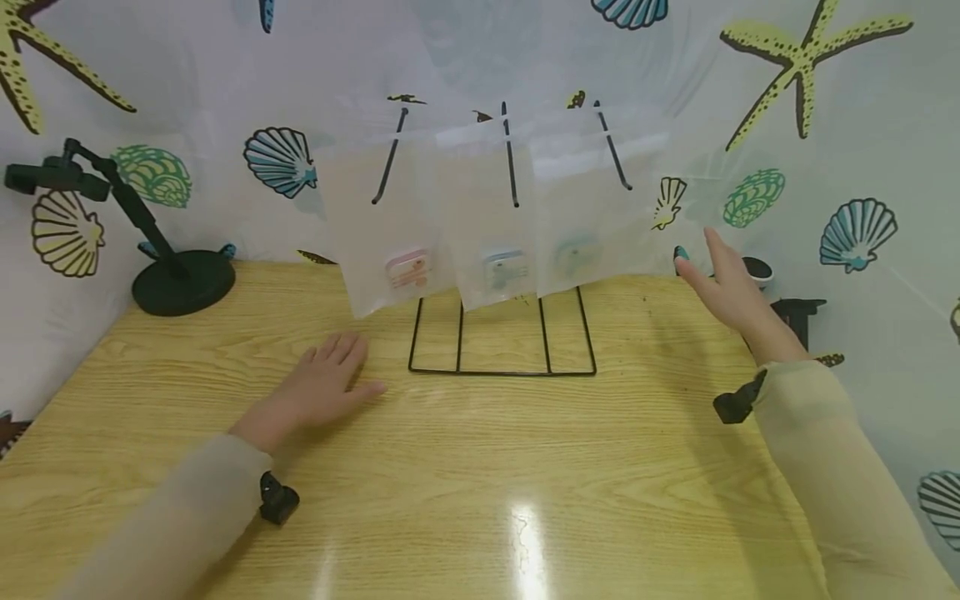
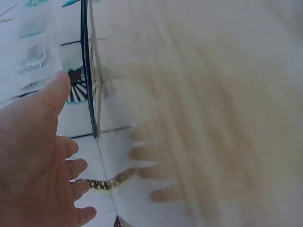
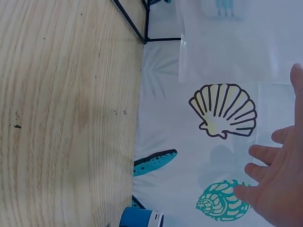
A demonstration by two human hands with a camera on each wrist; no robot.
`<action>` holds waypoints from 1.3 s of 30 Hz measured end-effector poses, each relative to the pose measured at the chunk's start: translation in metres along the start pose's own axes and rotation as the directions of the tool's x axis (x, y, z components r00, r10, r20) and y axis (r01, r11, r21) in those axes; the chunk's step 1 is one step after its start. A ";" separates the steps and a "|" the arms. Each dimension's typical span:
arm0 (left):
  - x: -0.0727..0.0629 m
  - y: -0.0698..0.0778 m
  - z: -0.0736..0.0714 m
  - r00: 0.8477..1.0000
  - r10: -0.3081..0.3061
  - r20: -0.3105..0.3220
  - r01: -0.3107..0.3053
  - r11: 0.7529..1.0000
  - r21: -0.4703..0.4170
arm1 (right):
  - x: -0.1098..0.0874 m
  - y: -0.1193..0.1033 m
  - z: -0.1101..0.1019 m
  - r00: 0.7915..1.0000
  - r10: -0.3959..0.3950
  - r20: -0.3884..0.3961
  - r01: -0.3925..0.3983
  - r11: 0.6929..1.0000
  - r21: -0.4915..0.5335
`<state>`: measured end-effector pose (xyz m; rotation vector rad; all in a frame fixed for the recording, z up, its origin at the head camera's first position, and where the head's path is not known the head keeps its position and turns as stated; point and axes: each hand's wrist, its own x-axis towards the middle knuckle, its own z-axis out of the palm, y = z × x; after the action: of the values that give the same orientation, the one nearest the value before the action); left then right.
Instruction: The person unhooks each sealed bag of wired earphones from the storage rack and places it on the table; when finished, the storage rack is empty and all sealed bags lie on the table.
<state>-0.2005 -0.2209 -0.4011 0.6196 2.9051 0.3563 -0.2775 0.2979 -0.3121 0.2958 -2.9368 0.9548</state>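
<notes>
Three translucent plastic bags hang side by side on the hooks of a black wire rack (image 1: 502,373). The left bag (image 1: 352,217) contains a small pink item (image 1: 408,269), the middle bag (image 1: 476,217) a blue one (image 1: 506,271), the right bag (image 1: 566,192) a pale green one (image 1: 577,257). What these items are cannot be made out. My left hand (image 1: 318,387), fingers extended, is low over the table to the left of the rack base. Raised to the right of the bags, my right hand (image 1: 731,287) has its fingers extended. Both hands hold nothing.
A black stand with a jointed arm (image 1: 183,279) is at the back left of the wooden table (image 1: 450,475). Behind my right hand are a cup (image 1: 759,271) and a black object (image 1: 798,312). A white sheet (image 1: 510,50) printed with shells and starfish covers the back and sides.
</notes>
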 end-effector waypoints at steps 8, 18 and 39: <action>0.025 0.018 0.003 0.994 0.113 0.011 -0.113 0.993 0.024 | 0.011 -0.013 -0.003 0.999 0.047 0.016 -0.049 0.993 0.108; 0.042 0.036 0.002 0.986 0.165 0.037 -0.164 0.986 -0.024 | 0.037 -0.031 0.004 0.998 0.049 -0.033 -0.039 0.971 0.237; 0.050 0.033 0.005 0.983 0.176 0.055 -0.174 0.984 -0.032 | 0.055 -0.038 0.023 0.987 0.107 -0.124 -0.038 0.887 0.460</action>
<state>-0.2323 -0.1695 -0.4020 0.8690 2.7936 0.3910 -0.3240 0.2453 -0.3031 0.1188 -2.5716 1.6038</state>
